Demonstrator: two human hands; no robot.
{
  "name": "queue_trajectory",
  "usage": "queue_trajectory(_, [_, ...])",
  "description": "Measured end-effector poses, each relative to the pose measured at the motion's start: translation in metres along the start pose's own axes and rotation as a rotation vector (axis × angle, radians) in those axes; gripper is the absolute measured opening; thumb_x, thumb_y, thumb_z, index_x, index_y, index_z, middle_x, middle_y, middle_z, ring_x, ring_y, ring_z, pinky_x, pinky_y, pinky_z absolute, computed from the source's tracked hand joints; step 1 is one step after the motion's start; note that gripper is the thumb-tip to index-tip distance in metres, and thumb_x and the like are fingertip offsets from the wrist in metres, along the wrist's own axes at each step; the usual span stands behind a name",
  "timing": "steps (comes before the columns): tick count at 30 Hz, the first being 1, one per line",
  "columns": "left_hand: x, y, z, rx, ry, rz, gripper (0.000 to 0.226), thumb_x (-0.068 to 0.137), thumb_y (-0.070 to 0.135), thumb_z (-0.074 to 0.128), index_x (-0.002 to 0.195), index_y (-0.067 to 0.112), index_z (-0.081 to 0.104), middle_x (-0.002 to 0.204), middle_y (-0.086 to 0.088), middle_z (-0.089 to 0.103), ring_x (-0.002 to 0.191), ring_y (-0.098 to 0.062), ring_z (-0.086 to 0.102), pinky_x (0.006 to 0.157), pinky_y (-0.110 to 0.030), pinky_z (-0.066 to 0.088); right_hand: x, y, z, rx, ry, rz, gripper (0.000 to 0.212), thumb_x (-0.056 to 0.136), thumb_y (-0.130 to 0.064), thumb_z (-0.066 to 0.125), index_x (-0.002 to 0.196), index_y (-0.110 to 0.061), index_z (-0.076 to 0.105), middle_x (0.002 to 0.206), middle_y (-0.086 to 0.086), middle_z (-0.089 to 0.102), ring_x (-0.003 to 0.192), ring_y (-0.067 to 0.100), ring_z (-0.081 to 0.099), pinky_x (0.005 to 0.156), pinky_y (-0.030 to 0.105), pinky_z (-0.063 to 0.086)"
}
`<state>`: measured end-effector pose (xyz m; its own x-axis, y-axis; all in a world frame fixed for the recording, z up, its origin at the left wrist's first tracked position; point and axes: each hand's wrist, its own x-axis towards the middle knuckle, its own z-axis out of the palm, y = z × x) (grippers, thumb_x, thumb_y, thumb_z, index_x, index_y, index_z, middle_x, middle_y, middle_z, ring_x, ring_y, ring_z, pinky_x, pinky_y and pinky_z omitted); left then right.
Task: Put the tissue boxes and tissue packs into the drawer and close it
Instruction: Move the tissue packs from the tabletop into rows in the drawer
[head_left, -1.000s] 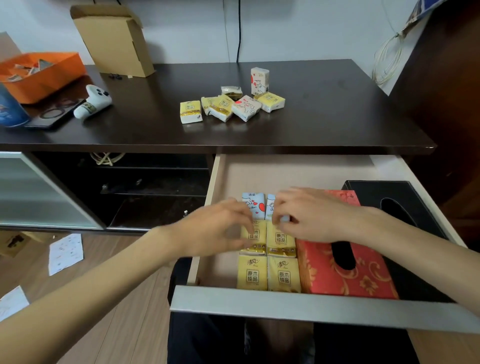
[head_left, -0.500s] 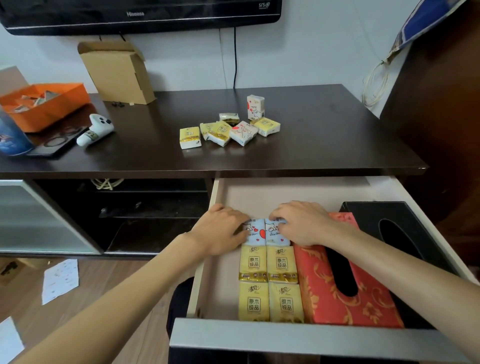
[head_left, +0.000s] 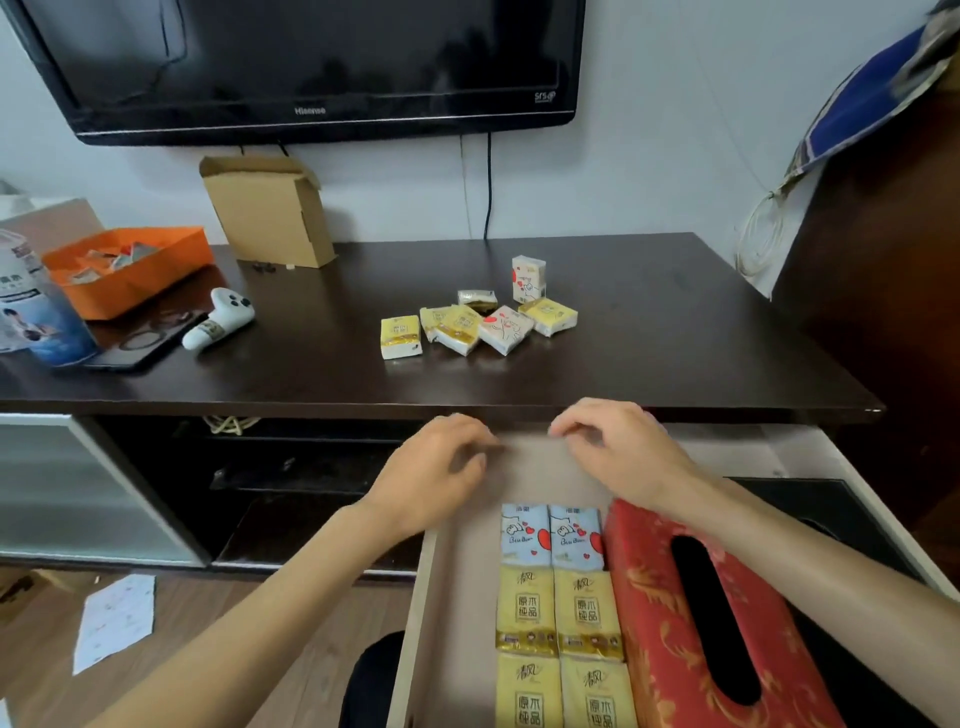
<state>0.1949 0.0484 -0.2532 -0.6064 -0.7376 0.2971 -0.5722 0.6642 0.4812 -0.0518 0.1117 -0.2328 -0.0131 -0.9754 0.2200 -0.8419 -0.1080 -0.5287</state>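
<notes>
The open drawer (head_left: 457, 597) holds two blue heart-print tissue packs (head_left: 550, 535), several yellow packs (head_left: 558, 613) in front of them, a red patterned tissue box (head_left: 665, 613) and a black tissue box (head_left: 831, 514) at the right. Several more tissue packs (head_left: 478, 322) lie in a loose cluster on the dark table top (head_left: 649, 353), one standing upright. My left hand (head_left: 431, 478) and my right hand (head_left: 623, 457) hover side by side over the drawer's back part, below the table edge. Both have loosely curled fingers and hold nothing.
On the table's left stand an orange tray (head_left: 130, 265), a white game controller (head_left: 221, 317), a phone (head_left: 140, 343) and a blue-white canister (head_left: 36, 312). A cardboard box (head_left: 270, 213) sits at the back under a wall TV (head_left: 311, 67). Paper sheets (head_left: 117, 621) lie on the floor.
Both hands have lifted off the blue packs in the drawer and moved up toward the table edge. The camera has tilted upward, bringing the TV into view.
</notes>
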Motion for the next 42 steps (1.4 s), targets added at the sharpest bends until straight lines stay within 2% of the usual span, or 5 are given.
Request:
queue_trajectory(13, [0.099, -0.063, -0.008, 0.337, 0.059, -0.113, 0.055, 0.1, 0.029, 0.035, 0.153, 0.014, 0.038, 0.161, -0.004, 0.034, 0.15, -0.021, 0.025, 0.121, -0.032, 0.017, 0.133, 0.025, 0.009, -0.311, -0.021, 0.162, 0.065, 0.104, -0.028, 0.045, 0.161, -0.01, 0.019, 0.171, 0.006, 0.015, 0.157, 0.023, 0.011, 0.123, 0.042, 0.024])
queue_trajectory(29, [0.083, -0.046, -0.012, 0.39, 0.171, -0.034, 0.034, 0.094, 0.044, 0.045, 0.099, 0.017, 0.065, 0.12, 0.001, 0.047, 0.095, -0.015, 0.048, 0.074, -0.028, 0.041, 0.111, 0.028, 0.008, -0.512, 0.162, 0.105, 0.053, 0.096, -0.061, 0.051, 0.124, -0.017, 0.055, 0.128, 0.005, 0.053, 0.112, 0.028, 0.055, 0.072, 0.04, 0.05])
queue_trajectory(34, [0.09, -0.026, -0.032, 0.539, -0.03, 0.009, 0.046, 0.09, 0.052, 0.047, 0.101, 0.015, 0.071, 0.13, -0.004, 0.057, 0.113, -0.023, 0.044, 0.089, -0.035, 0.04, 0.102, 0.028, -0.011, -0.311, 0.122, 0.168, 0.022, 0.086, -0.033, 0.069, 0.102, -0.027, 0.056, 0.12, 0.001, 0.056, 0.098, 0.029, 0.061, 0.072, 0.038, 0.045])
queue_trajectory(38, [0.099, -0.017, -0.049, 0.545, -0.311, -0.028, 0.048, 0.09, 0.056, 0.044, 0.112, 0.02, 0.068, 0.11, -0.002, 0.064, 0.111, -0.024, 0.042, 0.088, -0.039, 0.042, 0.097, 0.04, -0.031, -0.014, -0.037, 0.136, 0.045, 0.079, 0.004, 0.064, 0.108, -0.031, 0.06, 0.135, 0.003, 0.055, 0.124, 0.022, 0.05, 0.093, 0.034, 0.042])
queue_trajectory(42, [0.101, -0.018, -0.049, 0.599, -0.34, -0.032, 0.054, 0.091, 0.057, 0.047, 0.135, 0.027, 0.055, 0.128, -0.006, 0.057, 0.121, -0.025, 0.039, 0.096, -0.042, 0.04, 0.096, 0.047, -0.036, -0.146, 0.183, 0.198, 0.036, 0.087, 0.0, 0.061, 0.11, -0.026, 0.071, 0.141, 0.001, 0.052, 0.138, 0.021, 0.033, 0.092, 0.04, 0.039])
